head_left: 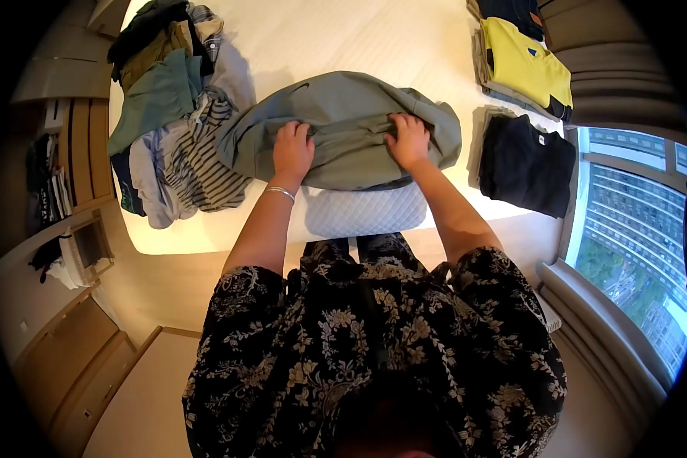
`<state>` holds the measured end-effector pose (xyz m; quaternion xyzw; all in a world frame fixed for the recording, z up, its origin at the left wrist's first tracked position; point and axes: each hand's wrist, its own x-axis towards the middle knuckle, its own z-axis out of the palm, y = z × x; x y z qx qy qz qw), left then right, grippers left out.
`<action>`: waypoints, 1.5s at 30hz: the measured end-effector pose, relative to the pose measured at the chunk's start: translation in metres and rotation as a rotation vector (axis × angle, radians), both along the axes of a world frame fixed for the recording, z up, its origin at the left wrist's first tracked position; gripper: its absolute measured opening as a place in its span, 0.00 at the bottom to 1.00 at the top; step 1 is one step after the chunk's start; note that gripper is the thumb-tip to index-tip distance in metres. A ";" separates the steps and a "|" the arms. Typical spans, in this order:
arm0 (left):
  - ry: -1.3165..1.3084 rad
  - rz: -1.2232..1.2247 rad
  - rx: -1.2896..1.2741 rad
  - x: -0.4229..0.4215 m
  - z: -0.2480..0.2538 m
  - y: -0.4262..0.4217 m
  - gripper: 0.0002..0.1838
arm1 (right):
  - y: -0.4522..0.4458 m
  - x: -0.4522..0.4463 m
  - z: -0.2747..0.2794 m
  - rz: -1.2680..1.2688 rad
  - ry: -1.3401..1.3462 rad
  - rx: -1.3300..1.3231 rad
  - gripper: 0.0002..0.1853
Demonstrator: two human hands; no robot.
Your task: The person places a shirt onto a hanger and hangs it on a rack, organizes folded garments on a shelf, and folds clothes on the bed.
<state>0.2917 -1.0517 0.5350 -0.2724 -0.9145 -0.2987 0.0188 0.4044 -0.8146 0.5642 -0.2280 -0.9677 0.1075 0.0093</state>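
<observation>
A large grey-green garment (351, 95) lies partly bunched across the bed in front of me, its middle creased into folds. On its left part, my left hand (292, 150) has its fingers curled into the cloth. My right hand (409, 140) grips the same garment on the right, fingers bent and thumb toward the middle. The exact kind of garment cannot be made out. Just under its near edge shows a pale quilted pillow (366, 211). The garment's left end touches a striped shirt (206, 164) in a loose heap.
Left of the garment, heaped clothes include a green piece (160, 91) and a light grey piece (154, 172). Folded stacks sit at right, one topped by a yellow shirt (523, 65), another of black shirts (527, 164). A window (633, 214) lies beyond the bed's right side.
</observation>
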 end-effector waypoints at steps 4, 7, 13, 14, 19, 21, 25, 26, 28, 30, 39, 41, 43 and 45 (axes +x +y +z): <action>-0.040 -0.018 -0.131 0.001 -0.007 0.010 0.10 | 0.000 0.005 -0.002 0.041 0.005 -0.011 0.18; -0.198 0.008 -0.246 -0.012 -0.013 0.009 0.11 | 0.008 -0.004 0.003 0.060 -0.065 -0.033 0.11; -0.303 0.070 -0.119 -0.005 -0.002 -0.002 0.15 | 0.002 -0.023 0.045 -0.139 0.228 -0.619 0.10; -0.283 0.102 -0.072 -0.003 0.005 0.004 0.17 | -0.007 -0.028 0.059 -0.125 0.295 -0.676 0.10; -0.454 0.226 -0.115 -0.013 0.027 0.029 0.20 | -0.053 -0.037 0.172 0.098 0.179 -0.872 0.12; -0.524 0.200 -0.113 -0.027 0.025 0.028 0.20 | -0.060 -0.038 0.210 0.233 -0.161 -0.680 0.13; -0.472 0.098 -0.086 -0.068 0.044 0.000 0.14 | -0.019 -0.024 0.202 0.521 0.084 -0.173 0.18; -0.506 0.048 -0.105 -0.081 0.068 -0.008 0.11 | -0.008 -0.021 0.210 0.504 0.062 -0.154 0.16; -0.551 0.005 0.174 -0.101 0.116 -0.022 0.07 | 0.014 -0.016 0.211 0.453 0.140 -0.152 0.12; -0.743 -0.206 0.534 -0.111 0.173 -0.029 0.07 | 0.026 -0.016 0.221 0.461 0.324 -0.144 0.08; -0.520 -0.387 0.889 -0.101 0.314 -0.029 0.15 | 0.044 -0.063 0.307 0.392 0.979 -0.130 0.09; -0.160 -0.445 0.798 -0.096 0.328 -0.024 0.17 | 0.041 -0.065 0.315 0.299 1.156 -0.522 0.10; 0.047 -0.426 0.600 -0.076 0.342 -0.024 0.17 | 0.034 -0.062 0.316 0.256 1.156 -0.504 0.11; 0.413 -0.380 0.325 -0.071 0.342 -0.028 0.17 | 0.039 -0.059 0.319 0.162 1.183 -0.359 0.12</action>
